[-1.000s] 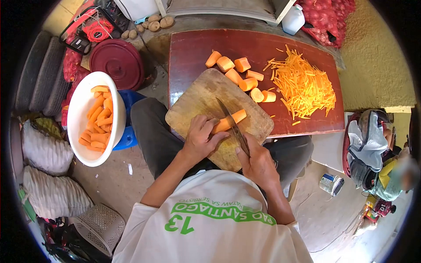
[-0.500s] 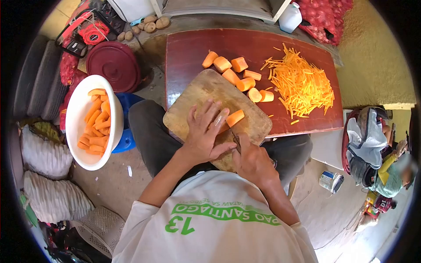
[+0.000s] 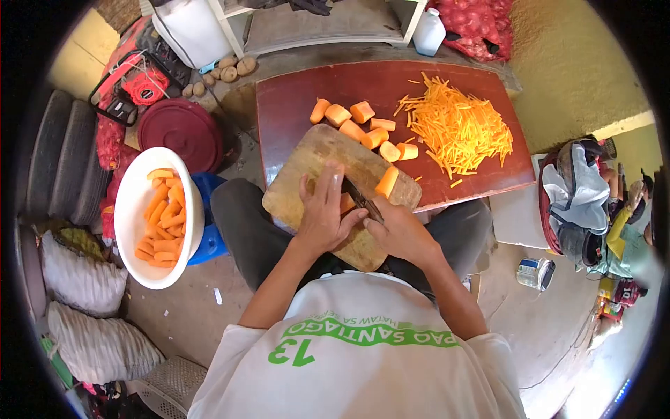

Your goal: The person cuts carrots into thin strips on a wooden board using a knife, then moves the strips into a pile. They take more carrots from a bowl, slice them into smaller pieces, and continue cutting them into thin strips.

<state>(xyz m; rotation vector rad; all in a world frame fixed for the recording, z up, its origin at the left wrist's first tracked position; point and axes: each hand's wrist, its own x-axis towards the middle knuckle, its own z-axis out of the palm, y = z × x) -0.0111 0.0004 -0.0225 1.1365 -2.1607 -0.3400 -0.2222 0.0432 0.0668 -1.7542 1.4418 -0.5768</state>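
Note:
A worn wooden cutting board (image 3: 296, 171) rests partly on the red table's near edge, over my lap. My left hand (image 3: 322, 213) presses a carrot piece (image 3: 347, 203) to the board, its fingers closed around it and largely covering it. In my right hand (image 3: 403, 234) is the handle of a knife (image 3: 358, 195), whose dark blade lies against the right side of that piece. A cut carrot chunk (image 3: 386, 181) sits on the board just right of the blade. Beyond the board, several carrot chunks (image 3: 362, 111) lie in a loose group beside a heap of carrot strips (image 3: 460, 129).
On my left, a white basin (image 3: 128, 241) of peeled carrots stands on something blue (image 3: 210, 241). A maroon lid (image 3: 180, 133), sacks (image 3: 84, 269) and tires (image 3: 52, 153) are further left. Another person (image 3: 621, 244) is at the far right, near a tin can (image 3: 536, 273).
The view has shifted slightly. The knife blade has swung upright between my left fingers and the cut chunk, showing more of its side. The chunk now leans away to the right.

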